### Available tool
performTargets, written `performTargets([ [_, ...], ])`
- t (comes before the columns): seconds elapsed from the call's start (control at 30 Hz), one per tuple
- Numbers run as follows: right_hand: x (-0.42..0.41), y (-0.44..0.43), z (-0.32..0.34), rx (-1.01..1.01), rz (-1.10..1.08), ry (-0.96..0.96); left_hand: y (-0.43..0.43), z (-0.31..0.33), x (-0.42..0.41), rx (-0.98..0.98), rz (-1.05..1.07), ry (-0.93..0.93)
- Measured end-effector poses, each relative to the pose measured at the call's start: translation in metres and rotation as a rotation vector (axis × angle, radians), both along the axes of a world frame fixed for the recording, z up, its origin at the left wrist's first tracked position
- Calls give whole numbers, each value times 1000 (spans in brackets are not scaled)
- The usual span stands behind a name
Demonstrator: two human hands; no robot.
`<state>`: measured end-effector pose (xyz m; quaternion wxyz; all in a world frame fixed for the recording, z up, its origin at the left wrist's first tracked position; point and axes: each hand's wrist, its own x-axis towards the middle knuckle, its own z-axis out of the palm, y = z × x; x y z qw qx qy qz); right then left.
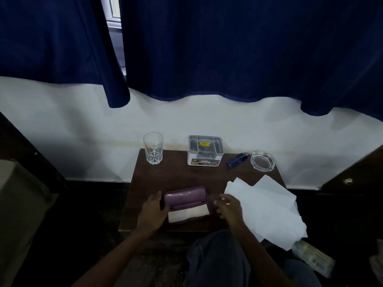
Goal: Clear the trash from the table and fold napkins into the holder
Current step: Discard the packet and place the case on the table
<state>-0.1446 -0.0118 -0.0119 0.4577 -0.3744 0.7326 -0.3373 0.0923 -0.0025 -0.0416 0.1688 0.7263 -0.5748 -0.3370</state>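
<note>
At the tabletop's (180,177) near edge, the left hand (152,210) cups the left end of the purple holder (185,196), its lid raised over a folded white napkin (187,215). The right hand (228,206) hovers beside its right end, fingers loosely curled; whether it pinches anything I cannot tell in the dim light. Loose napkins (267,206) sprawl over the near right corner. Napkin-loading seems underway; next comes picking up and folding another sheet. Along the far edge stand a glass (153,148), grey organiser (205,150), blue lighter (236,160) and ashtray (262,160), under navy curtains (228,48).
</note>
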Motion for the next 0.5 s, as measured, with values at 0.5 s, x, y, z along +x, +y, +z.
performTargets([
  [0.5, -75, -156, -6, 23, 490, 883, -65, 20, -50, -397, -150, 112],
])
